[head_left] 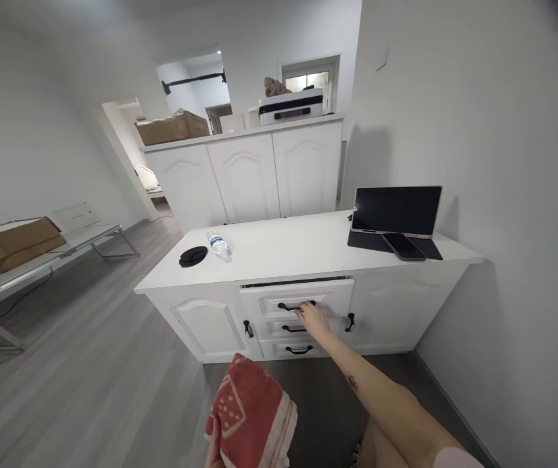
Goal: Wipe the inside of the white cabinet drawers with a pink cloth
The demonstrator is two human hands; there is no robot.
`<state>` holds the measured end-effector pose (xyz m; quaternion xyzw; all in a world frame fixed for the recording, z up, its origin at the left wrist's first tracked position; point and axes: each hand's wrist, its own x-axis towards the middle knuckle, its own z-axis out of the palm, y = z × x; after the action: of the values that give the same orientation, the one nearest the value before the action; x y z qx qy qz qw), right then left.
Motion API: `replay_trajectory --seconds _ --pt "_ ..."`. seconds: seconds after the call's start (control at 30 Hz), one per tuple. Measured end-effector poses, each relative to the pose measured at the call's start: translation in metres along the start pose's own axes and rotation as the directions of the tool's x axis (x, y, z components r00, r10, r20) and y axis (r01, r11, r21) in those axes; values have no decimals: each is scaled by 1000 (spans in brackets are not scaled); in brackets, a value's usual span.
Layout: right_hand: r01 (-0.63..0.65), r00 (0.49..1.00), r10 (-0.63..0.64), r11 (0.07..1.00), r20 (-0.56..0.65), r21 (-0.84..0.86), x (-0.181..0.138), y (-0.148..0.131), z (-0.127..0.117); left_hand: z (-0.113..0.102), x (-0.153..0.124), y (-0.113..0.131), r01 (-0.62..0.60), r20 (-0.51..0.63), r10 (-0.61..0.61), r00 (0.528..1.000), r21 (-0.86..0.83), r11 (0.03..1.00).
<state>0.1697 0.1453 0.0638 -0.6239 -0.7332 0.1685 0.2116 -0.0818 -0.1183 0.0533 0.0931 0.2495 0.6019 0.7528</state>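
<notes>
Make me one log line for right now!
left grip: holding red towel | right grip: on black handle | top drawer: slightly open | bottle: on white countertop

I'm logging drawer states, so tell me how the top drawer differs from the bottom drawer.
The top drawer stands slightly open, with a dark gap above its front; the bottom drawer looks shut. The right hand has its fingers on the top handle, while no hand touches the bottom handle. Both drawers have white fronts and black handles.
</notes>
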Motion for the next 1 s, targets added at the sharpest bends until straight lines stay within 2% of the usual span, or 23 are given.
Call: replay_trajectory --seconds 0.13,0.2,0.3,0.37,0.47,0.63,0.77,0.87,0.93,1.0 --pt "5 1000 -5 1000 -2 14 -6 -2 -2 -1 7 -2 34 -43 -36 998 -35 999" --pt "8 1000 -8 1000 -8 29 -11 -2 -2 -1 10 -5 47 -9 -48 999 -46 998" --pt "18 1000 -17 998 -21 53 -21 -2 -2 5 17 -12 59 170 -43 985 -93 994" --pt "17 1000 -15 997 -24 74 -29 -3 -3 14 21 -18 25 310 26 951 -160 987" --pt "-6 1000 8 995 -22 103 -42 -4 -3 31 24 -22 -34 387 133 912 -254 967" --pt "11 999 -6 990 -32 143 -66 -4 0 54 23 -3 -112 339 195 920 -250 962" --pt "37 998 -29 986 -50 162 -84 -4 2 71 31 30 -80 283 112 953 -121 989" --pt "41 999 -36 984 -33 172 -95 -4 2 92 46 60 -74 143 71 987 13 997" --pt "37 999 -35 983 -17 181 -100 -4 2 112 60 79 -126 10 126 992 104 986" --pt "30 1000 -30 982 -3 184 -106 -4 1 136 79 95 -150 -118 175 977 195 969"
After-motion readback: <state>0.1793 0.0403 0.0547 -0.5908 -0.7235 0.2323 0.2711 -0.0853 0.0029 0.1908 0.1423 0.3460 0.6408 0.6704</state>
